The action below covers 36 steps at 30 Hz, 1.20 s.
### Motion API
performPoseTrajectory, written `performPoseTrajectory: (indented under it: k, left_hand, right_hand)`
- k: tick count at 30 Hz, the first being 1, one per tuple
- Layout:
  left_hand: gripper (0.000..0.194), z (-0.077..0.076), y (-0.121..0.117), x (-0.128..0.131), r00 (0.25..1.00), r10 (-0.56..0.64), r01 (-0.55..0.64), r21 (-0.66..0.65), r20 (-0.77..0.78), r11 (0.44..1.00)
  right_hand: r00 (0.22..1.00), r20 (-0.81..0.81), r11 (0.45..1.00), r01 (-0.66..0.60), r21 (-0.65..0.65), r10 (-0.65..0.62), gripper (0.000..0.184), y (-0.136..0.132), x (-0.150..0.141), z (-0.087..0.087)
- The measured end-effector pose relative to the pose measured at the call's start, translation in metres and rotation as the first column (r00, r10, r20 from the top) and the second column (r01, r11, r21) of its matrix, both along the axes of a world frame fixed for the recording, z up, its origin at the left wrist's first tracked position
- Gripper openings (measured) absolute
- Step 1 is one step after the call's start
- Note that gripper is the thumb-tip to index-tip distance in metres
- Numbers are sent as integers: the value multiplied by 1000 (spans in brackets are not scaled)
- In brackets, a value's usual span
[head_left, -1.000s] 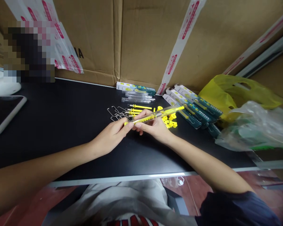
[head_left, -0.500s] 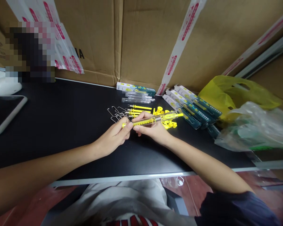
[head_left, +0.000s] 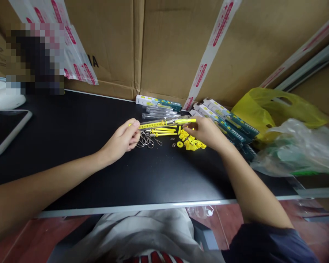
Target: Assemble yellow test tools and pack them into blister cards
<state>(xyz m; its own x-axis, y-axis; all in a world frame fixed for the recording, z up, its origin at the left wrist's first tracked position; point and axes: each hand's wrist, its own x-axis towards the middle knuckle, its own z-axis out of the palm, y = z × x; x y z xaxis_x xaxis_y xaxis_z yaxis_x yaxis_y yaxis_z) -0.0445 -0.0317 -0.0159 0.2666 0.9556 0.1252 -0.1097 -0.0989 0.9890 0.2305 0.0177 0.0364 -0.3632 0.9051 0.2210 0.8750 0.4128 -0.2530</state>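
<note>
A spring scale [head_left: 153,125] with a clear tube and yellow graduated inside is held level above the table. My left hand [head_left: 125,135] is closed around its left end, thumb on top. At its right, yellow end is my right hand [head_left: 205,131], fingers bent and apart from the thumb; whether they touch the scale I cannot tell. Below that hand lies a pile of small yellow plastic parts [head_left: 192,143]. Yellow rods [head_left: 166,133] with metal hooks [head_left: 148,140] lie under the scale. Two small springs [head_left: 173,139] rest beside a yellow ring [head_left: 180,144].
Clear tubes [head_left: 160,114] lie behind the rods, before a printed box [head_left: 159,102]. More printed boxes [head_left: 224,120] are stacked at the right, next to a yellow plastic bag [head_left: 252,106] and a clear bag [head_left: 301,149]. A phone [head_left: 5,128] lies at the left. Cardboard [head_left: 170,47] stands behind.
My right hand has let go of the scale's middle and moved right to its far end. My left hand has carried the scale up and left, uncovering the hooks and springs.
</note>
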Motion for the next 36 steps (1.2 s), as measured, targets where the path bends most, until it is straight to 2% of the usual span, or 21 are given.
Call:
performPoseTrajectory:
  k: [3, 9, 17, 21, 27, 30, 32, 34, 36]
  left_hand:
    - [32, 2, 1, 2, 999, 30, -30, -21, 10, 999]
    - [27, 8, 6, 0, 989, 150, -147, -117, 16, 982]
    - [27, 7, 15, -6, 976, 219, -215, -118, 17, 969]
    - [27, 7, 18, -8, 975, 222, -217, -138, 17, 966]
    - [27, 7, 20, -9, 975, 223, -218, -164, 16, 962]
    - [28, 7, 21, -10, 975, 220, -208, -211, 34, 955]
    - [30, 8, 21, -10, 976, 205, -180, -266, 68, 947]
    - [31, 8, 22, -11, 977, 186, -141, -331, 107, 933]
    - [31, 9, 22, -10, 976, 169, -106, -383, 134, 918]
  right_hand:
    - [991, 122, 997, -51, -61, 58, 12, -3, 0, 0]
    - [973, 179, 986, -128, -103, 145, 12, -11, -11, -9]
    - [944, 144, 945, -268, -185, 296, 12, -17, -16, -3]
    - [929, 178, 936, -285, -209, 323, 11, -22, -19, -4]
    - [922, 146, 923, -325, -205, 358, 6, -19, -17, -9]
    - [941, 0, 928, -335, -163, 339, 3, -20, -19, -6]
    - [935, -228, 945, -304, -116, 273, 10, -21, -20, -2]
    - [850, -485, 961, -268, -61, 206, 19, -23, -22, 0]
    - [731, -660, 973, -232, -3, 172, 28, -24, -24, 2]
